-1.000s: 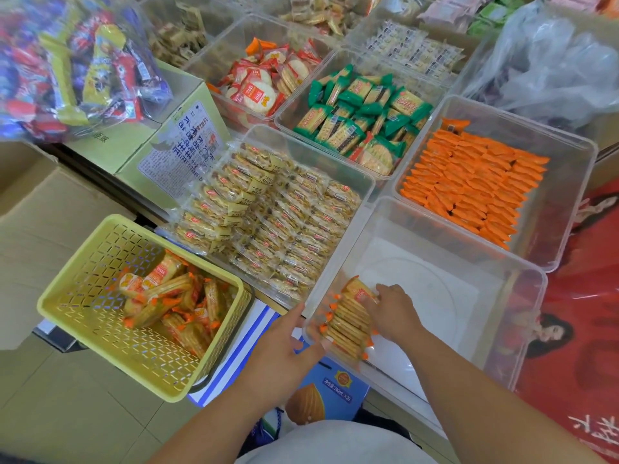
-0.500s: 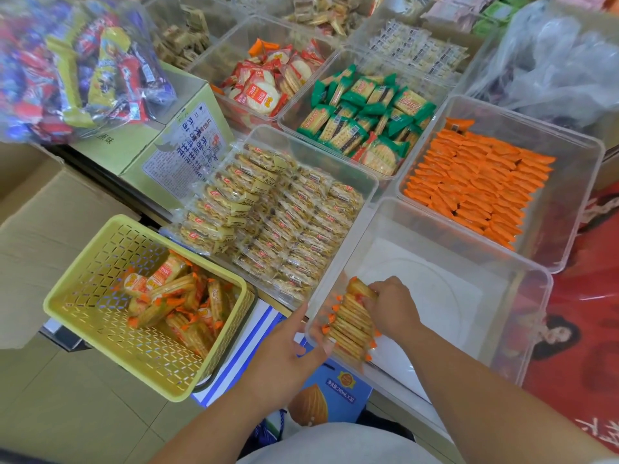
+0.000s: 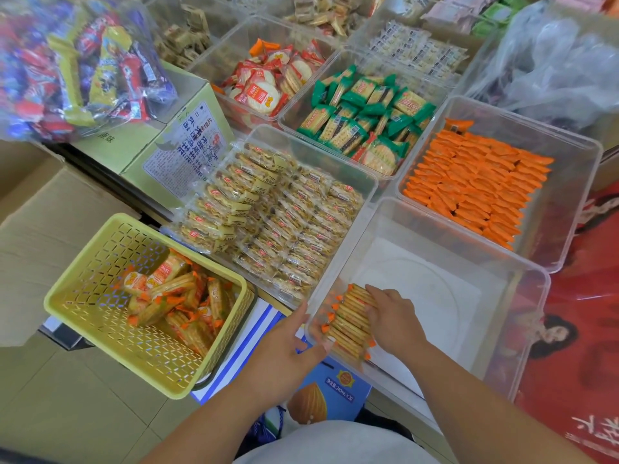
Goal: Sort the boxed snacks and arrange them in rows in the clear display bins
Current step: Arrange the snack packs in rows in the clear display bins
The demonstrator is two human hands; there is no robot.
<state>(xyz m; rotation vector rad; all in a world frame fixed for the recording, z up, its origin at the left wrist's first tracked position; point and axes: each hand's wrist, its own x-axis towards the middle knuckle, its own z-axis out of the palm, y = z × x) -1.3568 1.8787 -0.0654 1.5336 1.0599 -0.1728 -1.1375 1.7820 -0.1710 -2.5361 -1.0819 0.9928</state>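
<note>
Two hands: right hand (image 3: 390, 318) fingers (image 3: 372, 292) flat on the cracker row (image 3: 348, 321), left hand (image 3: 284, 349) fingers (image 3: 299, 315) straight against the clear bin (image 3: 462, 234)

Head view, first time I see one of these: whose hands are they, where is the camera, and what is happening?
There is no machine here. A person works bare-handed, and the one camera sits on their head, looking down. The left hand rests against the near corner of a clear bin. The right hand presses a row of cracker packs toward its left wall. Loose packs lie in the yellow basket on the left. Bins behind hold orange packs and green packs.
</note>
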